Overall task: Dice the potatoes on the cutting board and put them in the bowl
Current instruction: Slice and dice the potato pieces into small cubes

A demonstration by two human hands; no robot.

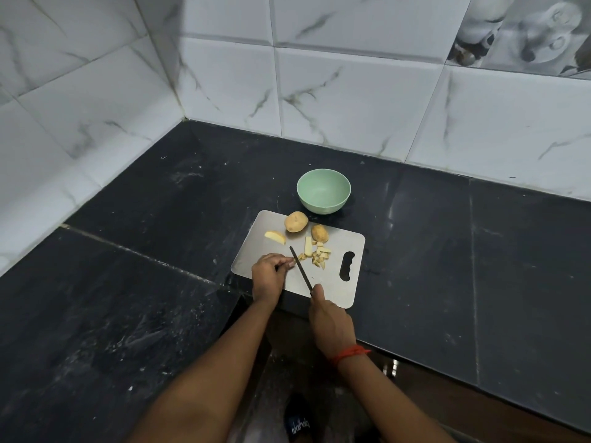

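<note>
The cutting board is laid on the counter, close to its near edge. The bowl is set just behind the board's far edge, before the tiled wall. At the board's far side a whole potato is placed, with a second potato right of it and a wedge to the left. Nearer, a strip and diced pieces are gathered mid-board. The knife is held slantwise just left of them by the right hand; the left hand is rested left of the blade.
</note>
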